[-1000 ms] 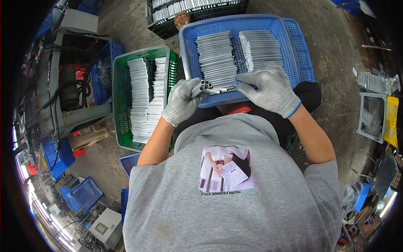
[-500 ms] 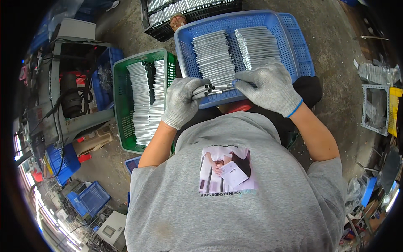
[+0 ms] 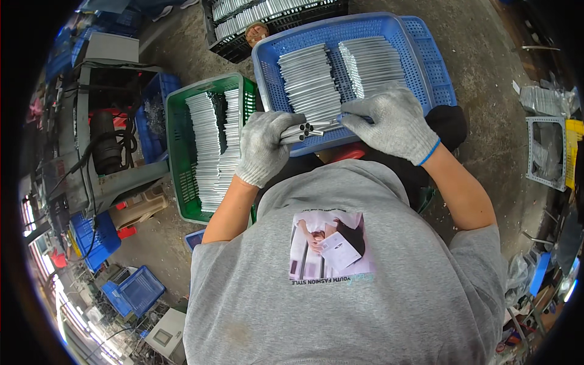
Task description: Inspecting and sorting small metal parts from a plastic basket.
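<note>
My left hand [image 3: 263, 149], in a grey knitted glove, is closed around a small bundle of metal tubes [image 3: 294, 135], their open ends pointing right. My right hand [image 3: 392, 126], gloved with a blue cuff edge, pinches a thin metal tool with a blue handle [image 3: 342, 117]. The tool's slim shaft reaches left to the tube ends; whether its tip sits inside one is too small to tell. Both hands are over the near edge of a blue plastic basket [image 3: 267, 97], where similar tubes [image 3: 309, 82] lie in two stacked rows.
Left of the basket stands a green crate [image 3: 176, 164] with more tubes. A black crate [image 3: 225, 50] of tubes is at the far side, a sandalled foot [image 3: 257, 34] beside it. A machine frame [image 3: 91, 121] occupies the left; a grey metal frame [image 3: 545, 152] is at right.
The hands, the tubes and the tool keep nearly the same pose, with only a slight shift at the tube ends. The whole view has moved a little.
</note>
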Demonstrator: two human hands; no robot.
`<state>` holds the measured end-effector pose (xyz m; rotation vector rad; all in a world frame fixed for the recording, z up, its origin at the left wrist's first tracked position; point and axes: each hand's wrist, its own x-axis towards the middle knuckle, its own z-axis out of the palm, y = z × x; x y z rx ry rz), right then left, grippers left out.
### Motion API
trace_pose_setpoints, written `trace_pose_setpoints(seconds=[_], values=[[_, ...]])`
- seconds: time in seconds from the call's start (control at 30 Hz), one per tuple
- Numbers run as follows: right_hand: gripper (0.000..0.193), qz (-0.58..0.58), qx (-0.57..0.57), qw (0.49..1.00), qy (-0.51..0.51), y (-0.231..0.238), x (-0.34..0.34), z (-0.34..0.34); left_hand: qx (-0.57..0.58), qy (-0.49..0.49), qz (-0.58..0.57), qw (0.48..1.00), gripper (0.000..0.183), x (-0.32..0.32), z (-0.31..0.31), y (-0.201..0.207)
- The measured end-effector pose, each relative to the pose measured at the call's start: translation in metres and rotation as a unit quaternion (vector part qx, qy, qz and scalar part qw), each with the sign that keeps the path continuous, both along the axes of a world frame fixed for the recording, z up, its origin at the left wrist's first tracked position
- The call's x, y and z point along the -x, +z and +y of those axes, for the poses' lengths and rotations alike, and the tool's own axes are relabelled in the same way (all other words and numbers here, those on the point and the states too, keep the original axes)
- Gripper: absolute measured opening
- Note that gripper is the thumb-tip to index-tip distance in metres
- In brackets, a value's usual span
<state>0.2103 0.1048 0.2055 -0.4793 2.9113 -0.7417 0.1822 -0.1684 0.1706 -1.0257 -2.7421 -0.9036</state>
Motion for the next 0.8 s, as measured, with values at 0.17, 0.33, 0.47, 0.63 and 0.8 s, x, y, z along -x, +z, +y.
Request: trace_pose_setpoints(seconds=[0.17, 0.33, 0.47, 0.63, 0.8], values=[[0.021, 0.005, 0.012, 1.000, -0.024, -0.006, -0.001, -0.003, -0.006, 0.008, -0.028, 1.000, 0.020, -0.001, 0.000, 0.002], [0.024, -0.006, 0.015, 1.000, 0.013, -0.005, -0.007, 0.000, -0.010, 0.016, -0.014, 1.000, 0.018, -0.004, 0.004, 0.001], [0.025, -0.028, 0.045, 0.998, -0.021, 0.000, -0.007, 0.004, 0.000, -0.001, -0.005, 1.000, 0.017, -0.003, 0.004, 0.002], [0.026, -0.029, 0.034, 0.999, -0.029, -0.008, -0.007, 0.002, 0.000, 0.005, -0.018, 1.000, 0.017, -0.004, 0.004, 0.000], [0.027, -0.066, 0.052, 0.996, -0.025, -0.013, -0.014, 0.005, 0.003, 0.019, -0.019, 1.000, 0.018, -0.006, 0.008, -0.007]])
